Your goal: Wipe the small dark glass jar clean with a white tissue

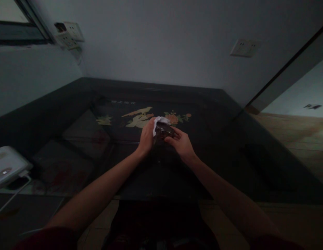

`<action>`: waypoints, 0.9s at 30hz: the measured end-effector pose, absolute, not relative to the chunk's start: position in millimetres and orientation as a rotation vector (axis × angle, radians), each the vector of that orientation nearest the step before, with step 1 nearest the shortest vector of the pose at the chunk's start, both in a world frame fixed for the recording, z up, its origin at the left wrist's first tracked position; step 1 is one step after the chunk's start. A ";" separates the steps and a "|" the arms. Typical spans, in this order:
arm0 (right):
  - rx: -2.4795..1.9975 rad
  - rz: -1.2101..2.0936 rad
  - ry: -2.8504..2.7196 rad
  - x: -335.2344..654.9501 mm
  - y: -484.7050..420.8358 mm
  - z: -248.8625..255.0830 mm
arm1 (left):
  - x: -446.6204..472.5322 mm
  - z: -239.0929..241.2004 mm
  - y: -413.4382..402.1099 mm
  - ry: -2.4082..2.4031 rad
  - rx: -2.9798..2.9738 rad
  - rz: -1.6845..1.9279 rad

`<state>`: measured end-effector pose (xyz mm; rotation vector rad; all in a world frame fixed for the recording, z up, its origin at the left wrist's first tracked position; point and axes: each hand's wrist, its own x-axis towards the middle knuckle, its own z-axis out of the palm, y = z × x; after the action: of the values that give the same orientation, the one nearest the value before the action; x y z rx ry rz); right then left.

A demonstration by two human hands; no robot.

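Note:
Both my hands meet over the middle of a dark glass-topped table (218,114). My left hand (146,137) is closed on a white cloth (160,121), which lies against a small dark brown box-like object (163,131). My right hand (180,142) grips that dark object from the right side, fingers curled round it. The room is dim and the object's details are hard to make out. Under the glass shows a painted bird (139,111) and flowers (177,118).
A white device (7,165) with a cable sits at the table's left edge. Wall sockets (69,34) are at upper left and another socket (244,47) at upper right. A wooden floor (294,132) lies to the right.

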<state>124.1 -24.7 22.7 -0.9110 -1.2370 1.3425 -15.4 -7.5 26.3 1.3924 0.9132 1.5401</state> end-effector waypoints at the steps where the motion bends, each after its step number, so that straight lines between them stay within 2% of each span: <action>1: -0.920 1.333 -1.235 124.1 -24.8 22.6 | -15.5 29.1 -11.6 0.921 1.506 1.578; 7: -0.962 1.285 -1.219 122.8 -27.4 23.3 | -18.0 37.5 -23.0 0.963 2.194 1.633; 12: -0.941 1.274 -1.260 122.5 -27.3 24.9 | -19.7 40.9 -22.7 0.846 2.295 1.594; 16: -0.958 1.297 -1.221 123.1 -24.8 22.8 | -18.8 42.9 -20.3 0.889 2.030 1.599; 27: -0.914 1.302 -1.262 123.8 -25.0 24.9 | -11.6 28.2 6.0 0.756 0.681 1.382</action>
<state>123.8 -25.0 24.9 -0.9143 -1.2624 1.3022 -11.6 6.0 28.2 0.6814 0.7563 1.3822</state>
